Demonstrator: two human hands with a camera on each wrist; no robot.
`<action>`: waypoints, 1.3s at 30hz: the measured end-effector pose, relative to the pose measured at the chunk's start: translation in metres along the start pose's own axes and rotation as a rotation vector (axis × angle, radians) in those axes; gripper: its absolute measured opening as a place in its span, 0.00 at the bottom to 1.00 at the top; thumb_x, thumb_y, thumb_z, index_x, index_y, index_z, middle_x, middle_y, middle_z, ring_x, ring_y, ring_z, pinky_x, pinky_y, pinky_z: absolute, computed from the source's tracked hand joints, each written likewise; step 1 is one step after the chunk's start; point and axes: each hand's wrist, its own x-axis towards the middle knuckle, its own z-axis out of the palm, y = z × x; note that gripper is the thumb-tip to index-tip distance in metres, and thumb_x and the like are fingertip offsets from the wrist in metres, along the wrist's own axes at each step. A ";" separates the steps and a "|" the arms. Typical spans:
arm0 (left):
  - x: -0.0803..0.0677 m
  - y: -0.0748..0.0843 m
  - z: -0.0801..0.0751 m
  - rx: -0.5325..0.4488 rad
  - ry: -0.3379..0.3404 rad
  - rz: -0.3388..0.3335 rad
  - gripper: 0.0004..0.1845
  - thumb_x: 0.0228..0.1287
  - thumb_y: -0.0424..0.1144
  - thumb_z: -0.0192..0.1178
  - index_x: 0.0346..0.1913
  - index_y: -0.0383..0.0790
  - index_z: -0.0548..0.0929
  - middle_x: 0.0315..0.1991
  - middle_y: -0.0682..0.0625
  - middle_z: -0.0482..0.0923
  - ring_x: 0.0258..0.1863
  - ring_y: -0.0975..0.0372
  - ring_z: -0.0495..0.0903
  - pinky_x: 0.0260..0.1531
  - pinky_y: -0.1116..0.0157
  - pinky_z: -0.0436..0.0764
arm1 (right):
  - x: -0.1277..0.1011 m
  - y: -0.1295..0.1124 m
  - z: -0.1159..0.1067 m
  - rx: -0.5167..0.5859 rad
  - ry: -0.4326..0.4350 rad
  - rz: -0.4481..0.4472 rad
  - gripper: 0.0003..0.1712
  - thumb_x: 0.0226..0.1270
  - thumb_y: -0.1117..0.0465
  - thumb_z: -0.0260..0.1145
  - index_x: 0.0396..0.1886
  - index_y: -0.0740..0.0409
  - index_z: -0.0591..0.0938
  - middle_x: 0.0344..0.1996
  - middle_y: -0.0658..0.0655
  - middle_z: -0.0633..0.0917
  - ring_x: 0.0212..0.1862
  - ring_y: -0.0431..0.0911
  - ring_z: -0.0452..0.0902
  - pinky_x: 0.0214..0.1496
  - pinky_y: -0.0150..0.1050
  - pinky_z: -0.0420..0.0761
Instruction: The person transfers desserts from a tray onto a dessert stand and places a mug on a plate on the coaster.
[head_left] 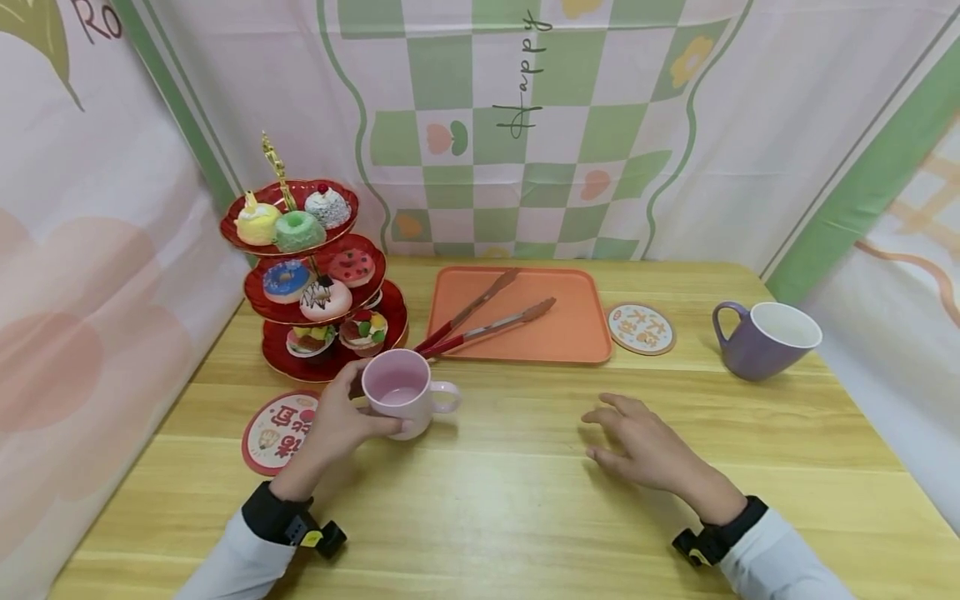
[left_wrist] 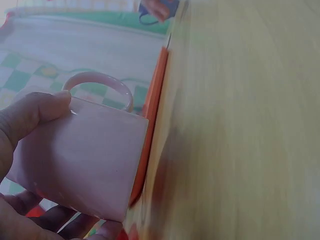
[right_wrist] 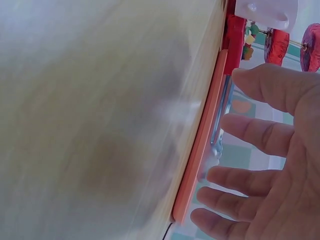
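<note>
- Risk, tipping: my left hand (head_left: 337, 421) grips the pink mug (head_left: 401, 392) round its body only, thumb near the rim and fingers underneath (the left wrist view shows this); the handle is unused, so I judge a slip or tilt possible if the grip loosens.
- Risk, collision: the three-tier red stand (head_left: 318, 283) of cakes sits close at 11 o'clock of the mug, and the tongs (head_left: 480, 321) poke off the orange tray (head_left: 577, 333) at 1 o'clock. A careless swing of the mug could knock either.
- Risk, placement: the round coaster (head_left: 270, 433) lies at 8 o'clock of the mug, partly under my left wrist; a mug set on its edge may rock.
- Position: the mug is at or just above the bench (head_left: 510, 500) (contact not discernible), in my left hand, handle pointing to 3 o'clock.
- My right hand (head_left: 645, 450) is well apart at 3 o'clock of the mug, fingers spread and relaxed, holding nothing, low over the bench.
- The purple mug (head_left: 765, 337) stands far off at 2 o'clock, untouched.
</note>
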 end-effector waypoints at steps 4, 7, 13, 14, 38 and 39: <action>-0.004 -0.001 -0.012 0.022 0.030 -0.019 0.47 0.34 0.41 0.79 0.61 0.39 0.66 0.55 0.44 0.68 0.53 0.50 0.67 0.50 0.48 0.66 | 0.000 0.000 -0.001 0.017 -0.014 0.007 0.21 0.55 0.57 0.70 0.47 0.61 0.81 0.55 0.74 0.71 0.55 0.68 0.66 0.51 0.62 0.67; -0.007 -0.002 -0.021 0.035 0.049 -0.027 0.47 0.35 0.41 0.79 0.61 0.38 0.65 0.56 0.43 0.67 0.53 0.49 0.66 0.50 0.48 0.67 | 0.000 -0.001 -0.001 0.022 -0.028 0.008 0.20 0.55 0.57 0.70 0.47 0.61 0.81 0.54 0.74 0.71 0.55 0.68 0.67 0.50 0.62 0.67; -0.011 -0.006 -0.040 0.078 0.092 -0.028 0.48 0.36 0.41 0.78 0.62 0.36 0.62 0.56 0.42 0.67 0.54 0.50 0.65 0.49 0.52 0.69 | 0.000 0.001 -0.002 0.015 -0.044 0.013 0.22 0.56 0.57 0.69 0.49 0.63 0.80 0.54 0.74 0.71 0.54 0.67 0.67 0.50 0.61 0.68; -0.012 -0.007 -0.044 0.088 0.099 -0.031 0.48 0.37 0.41 0.78 0.62 0.35 0.62 0.56 0.42 0.66 0.53 0.50 0.65 0.48 0.52 0.70 | 0.000 0.002 -0.002 0.015 -0.046 0.013 0.22 0.56 0.57 0.69 0.49 0.63 0.79 0.53 0.74 0.71 0.54 0.67 0.68 0.50 0.61 0.68; -0.040 -0.029 -0.108 0.236 0.257 -0.098 0.46 0.40 0.39 0.77 0.62 0.31 0.62 0.53 0.38 0.67 0.47 0.51 0.66 0.37 0.62 0.69 | -0.003 0.006 -0.005 0.009 -0.109 -0.002 0.29 0.52 0.52 0.72 0.51 0.61 0.78 0.50 0.69 0.75 0.48 0.63 0.72 0.44 0.60 0.71; -0.040 -0.031 -0.109 0.238 0.257 -0.100 0.46 0.40 0.38 0.77 0.62 0.31 0.62 0.53 0.39 0.67 0.47 0.52 0.66 0.36 0.63 0.69 | -0.003 0.006 -0.005 0.008 -0.110 -0.002 0.29 0.51 0.52 0.72 0.51 0.61 0.78 0.49 0.69 0.75 0.48 0.62 0.72 0.44 0.60 0.71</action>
